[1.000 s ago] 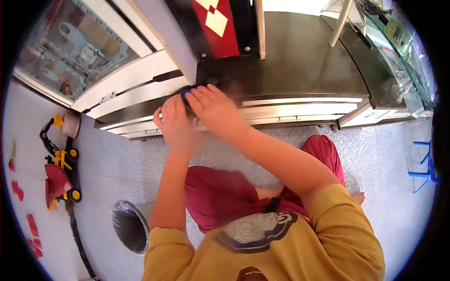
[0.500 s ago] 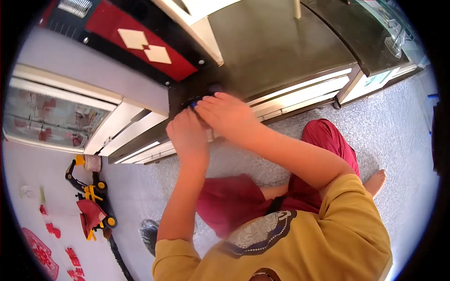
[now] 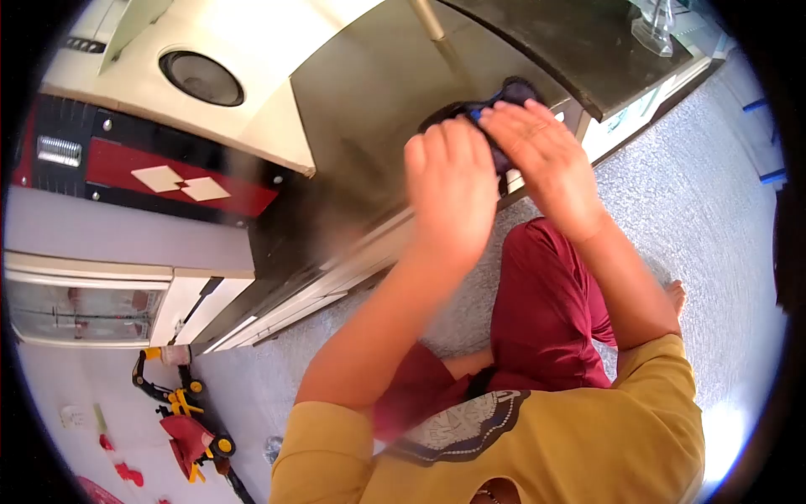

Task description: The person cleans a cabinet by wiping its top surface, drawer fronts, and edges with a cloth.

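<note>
Left hand (image 3: 456,181) and right hand (image 3: 550,160), fingers close together, lie over what looks like a dark cloth (image 3: 518,89) with a touch of blue, at the brown countertop (image 3: 361,101)'s front edge, upper right of the frame. We judge it light, soft and hard to break, best held by its bunched middle. Our hands hide much of its shape; with the undersides unseen, we cannot tell whether either grips or merely presses.

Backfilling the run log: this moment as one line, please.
left hand: on dark item | right hand: on same item | item: at counter front edge, blue patch showing | type: unclear
</note>
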Available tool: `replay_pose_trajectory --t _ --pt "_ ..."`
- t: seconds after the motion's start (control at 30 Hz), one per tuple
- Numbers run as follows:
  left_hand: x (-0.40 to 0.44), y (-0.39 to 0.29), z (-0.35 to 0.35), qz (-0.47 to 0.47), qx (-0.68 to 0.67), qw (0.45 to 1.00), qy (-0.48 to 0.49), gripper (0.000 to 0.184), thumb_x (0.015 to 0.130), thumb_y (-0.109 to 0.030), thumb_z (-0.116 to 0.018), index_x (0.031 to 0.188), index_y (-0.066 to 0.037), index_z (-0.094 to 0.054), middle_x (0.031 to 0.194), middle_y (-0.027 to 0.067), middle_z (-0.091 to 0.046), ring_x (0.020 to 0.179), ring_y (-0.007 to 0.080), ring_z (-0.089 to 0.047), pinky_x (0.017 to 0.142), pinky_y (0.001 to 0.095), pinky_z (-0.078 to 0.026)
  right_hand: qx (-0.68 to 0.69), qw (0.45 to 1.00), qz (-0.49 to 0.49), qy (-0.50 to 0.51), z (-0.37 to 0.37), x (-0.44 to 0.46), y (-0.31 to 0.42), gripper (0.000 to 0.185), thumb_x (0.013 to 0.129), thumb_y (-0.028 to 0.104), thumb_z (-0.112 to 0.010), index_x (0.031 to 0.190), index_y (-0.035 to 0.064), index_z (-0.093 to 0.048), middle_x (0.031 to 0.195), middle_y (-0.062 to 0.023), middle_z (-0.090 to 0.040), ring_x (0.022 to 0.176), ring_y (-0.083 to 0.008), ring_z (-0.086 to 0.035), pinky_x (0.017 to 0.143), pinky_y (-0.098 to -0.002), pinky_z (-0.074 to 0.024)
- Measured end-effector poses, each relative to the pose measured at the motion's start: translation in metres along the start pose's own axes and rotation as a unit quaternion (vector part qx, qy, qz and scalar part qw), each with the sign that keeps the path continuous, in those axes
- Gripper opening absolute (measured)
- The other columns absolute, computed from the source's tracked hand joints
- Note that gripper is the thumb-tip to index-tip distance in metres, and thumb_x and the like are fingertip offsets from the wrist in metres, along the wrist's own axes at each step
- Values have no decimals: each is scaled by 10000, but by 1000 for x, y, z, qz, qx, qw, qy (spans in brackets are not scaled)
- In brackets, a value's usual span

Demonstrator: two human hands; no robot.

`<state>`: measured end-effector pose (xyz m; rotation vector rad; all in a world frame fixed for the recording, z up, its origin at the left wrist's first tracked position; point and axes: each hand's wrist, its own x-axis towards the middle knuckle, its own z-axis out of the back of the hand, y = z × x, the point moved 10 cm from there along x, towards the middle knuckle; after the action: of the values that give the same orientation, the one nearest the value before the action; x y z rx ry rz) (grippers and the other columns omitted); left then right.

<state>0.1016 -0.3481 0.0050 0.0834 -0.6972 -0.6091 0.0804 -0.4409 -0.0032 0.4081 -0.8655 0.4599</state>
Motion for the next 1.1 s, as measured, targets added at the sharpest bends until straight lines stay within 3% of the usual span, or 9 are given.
replay_pose_trajectory --t 0.1,0.2,0.23,0.5,0.67,0.77,0.87,1.1 --pt "29 -29 -10 -14 -4 999 -40 238 841 -134 -638 1041 -22 -700 989 78 -633 957 257 -616 920 425 -459 -33 999 -31 -16 15 -8 -32 483 883 18 -592 1358 55 -677 1345 -102 -715 1313 -286 -653 1188 -476 -469" --pt "38 -37 -9 -3 -18 995 -93 239 807 -138 -652 1013 -28 -708 923 75 -617 899 263 -603 877 425 -459 -56 996 -64 -8 19 -12 -40 510 891 -19 -576 1389 55 -656 1396 -121 -689 1350 -300 -626 1202 -475 -452" --pt "35 -35 -10 -10 -29 995 -93 191 856 -154 -624 982 -35 -707 934 95 -619 891 255 -581 894 396 -451 -57 996 -68 -11 17 -13 -39 509 893 -18 -577 1391 53 -653 1404 -124 -685 1355 -302 -622 1205 -475 -446" --pt "-19 28 20 7 -89 984 -152 283 846 -140 -664 1097 -23 -721 918 50 -634 945 210 -642 956 391 -469 -75 995 -55 22 -14 -2 27 481 933 -1 -555 1410 7 -611 1438 -145 -655 1387 -322 -586 1235 -503 -398" --pt "-74 85 41 25 -79 988 -131 292 891 -138 -665 1149 -13 -717 1068 59 -690 1050 211 -669 910 394 -481 -29 999 -15 27 -46 10 97 492 921 53 -557 1405 4 -623 1423 -145 -663 1376 -312 -590 1246 -497 -387" --pt "-110 121 50 57 -50 994 -77 411 862 -158 -706 1250 -27 -683 1123 52 -691 1129 212 -656 956 415 -466 -10 999 28 29 -68 16 141 496 910 93 -578 1394 0 -629 1414 -158 -666 1368 -315 -595 1235 -493 -397" --pt "-150 157 52 106 -28 993 -32 660 713 -101 -839 1342 -69 -642 1321 58 -676 1267 231 -624 1055 456 -417 23 997 55 37 -91 22 181 491 909 110 -586 1385 -4 -630 1420 -160 -664 1370 -314 -595 1230 -483 -400" --pt "-225 228 72 151 17 988 -25 747 664 -104 -897 1361 -49 -633 1337 82 -663 1271 251 -620 1040 455 -423 74 990 120 25 -127 39 271 465 926 132 -584 1353 -44 -626 1350 -185 -695 1285 -336 -651 1165 -479 -460"
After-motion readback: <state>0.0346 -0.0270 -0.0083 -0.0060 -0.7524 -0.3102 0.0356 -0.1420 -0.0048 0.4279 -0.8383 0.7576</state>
